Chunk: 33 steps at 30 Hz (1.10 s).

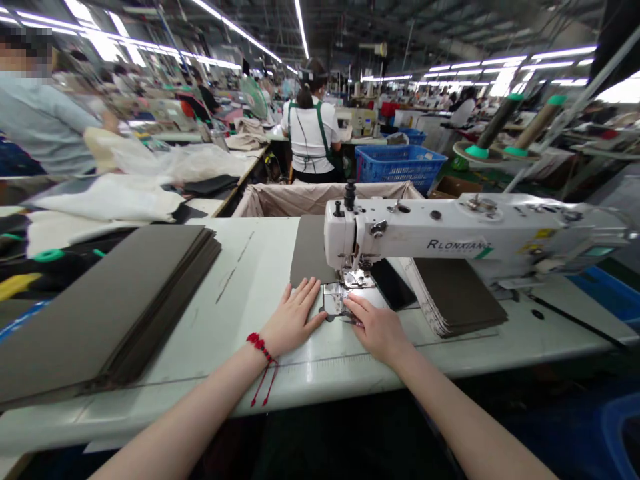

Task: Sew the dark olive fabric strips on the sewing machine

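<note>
Glossy desk (250, 313) carries a white sewing machine (450, 230); both hands lie flat and open, the left hand (293, 319) touching a matte grey fabric panel (310, 250) under the machine's head, the right hand (377, 328) on a steel plate (333, 299).

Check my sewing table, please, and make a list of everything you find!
Surface: white table, with scratches and dark marks.
Job's things: sewing machine; dark panel beside its head; stacks of dark panels at left and right.
Clutter: white sheets on the neighbouring table.
Hands: left hand lies flat, fingertips near the dark panel; right hand sits at the metal plate below the machine's foot.
Cables: possibly a dark cord at the table's right end; cannot tell.
Surroundings: blue crate, canvas bin, co-worker in a white shirt.
</note>
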### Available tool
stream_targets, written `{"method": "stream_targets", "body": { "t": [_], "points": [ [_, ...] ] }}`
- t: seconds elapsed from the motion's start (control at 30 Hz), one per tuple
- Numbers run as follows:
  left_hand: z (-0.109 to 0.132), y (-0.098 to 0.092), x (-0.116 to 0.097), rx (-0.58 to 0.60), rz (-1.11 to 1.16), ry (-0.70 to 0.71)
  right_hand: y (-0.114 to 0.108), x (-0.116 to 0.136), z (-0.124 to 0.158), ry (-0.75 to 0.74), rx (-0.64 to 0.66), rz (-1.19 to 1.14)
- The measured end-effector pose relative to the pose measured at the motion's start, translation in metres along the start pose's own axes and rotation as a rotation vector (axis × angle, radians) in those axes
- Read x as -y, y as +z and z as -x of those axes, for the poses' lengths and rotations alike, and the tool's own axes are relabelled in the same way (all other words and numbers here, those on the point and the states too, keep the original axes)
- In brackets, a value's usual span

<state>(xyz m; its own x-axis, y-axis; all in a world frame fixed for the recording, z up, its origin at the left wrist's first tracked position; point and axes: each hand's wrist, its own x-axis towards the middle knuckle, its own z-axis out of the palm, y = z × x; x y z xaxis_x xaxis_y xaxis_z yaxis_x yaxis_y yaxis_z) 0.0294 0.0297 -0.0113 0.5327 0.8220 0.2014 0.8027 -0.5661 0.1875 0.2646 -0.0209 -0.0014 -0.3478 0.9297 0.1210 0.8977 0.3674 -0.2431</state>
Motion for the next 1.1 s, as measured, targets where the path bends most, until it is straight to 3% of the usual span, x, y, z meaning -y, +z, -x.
{"method": "stream_targets", "body": {
  "t": [0.23,0.4,0.5,0.6,0.73,0.9,1.0,1.1],
  "points": [
    [-0.002,-0.015,0.000,-0.074,-0.056,-0.150,-0.007,0.004,0.004,0.025,0.002,-0.011],
    [0.013,-0.014,0.006,-0.096,-0.122,-0.207,-0.007,0.004,0.005,0.035,-0.001,-0.025],
    [0.021,-0.023,0.013,-0.078,-0.144,-0.222,-0.005,0.003,0.005,0.038,-0.009,-0.045],
    [0.028,-0.033,0.022,-0.087,-0.182,-0.324,-0.003,0.002,0.007,0.036,-0.024,-0.072],
    [0.044,-0.026,0.029,-0.124,-0.220,-0.399,-0.002,0.000,0.007,0.032,-0.059,-0.142],
    [0.082,-0.020,0.024,-0.021,-0.156,-0.261,-0.009,-0.006,0.007,0.058,-0.147,-0.312],
    [0.102,-0.035,0.022,0.144,0.039,-0.019,-0.017,-0.009,0.025,0.130,-0.219,-0.408],
    [0.107,-0.051,0.023,0.297,0.249,0.161,-0.021,-0.004,0.061,0.245,-0.291,-0.517]
  ]
}}
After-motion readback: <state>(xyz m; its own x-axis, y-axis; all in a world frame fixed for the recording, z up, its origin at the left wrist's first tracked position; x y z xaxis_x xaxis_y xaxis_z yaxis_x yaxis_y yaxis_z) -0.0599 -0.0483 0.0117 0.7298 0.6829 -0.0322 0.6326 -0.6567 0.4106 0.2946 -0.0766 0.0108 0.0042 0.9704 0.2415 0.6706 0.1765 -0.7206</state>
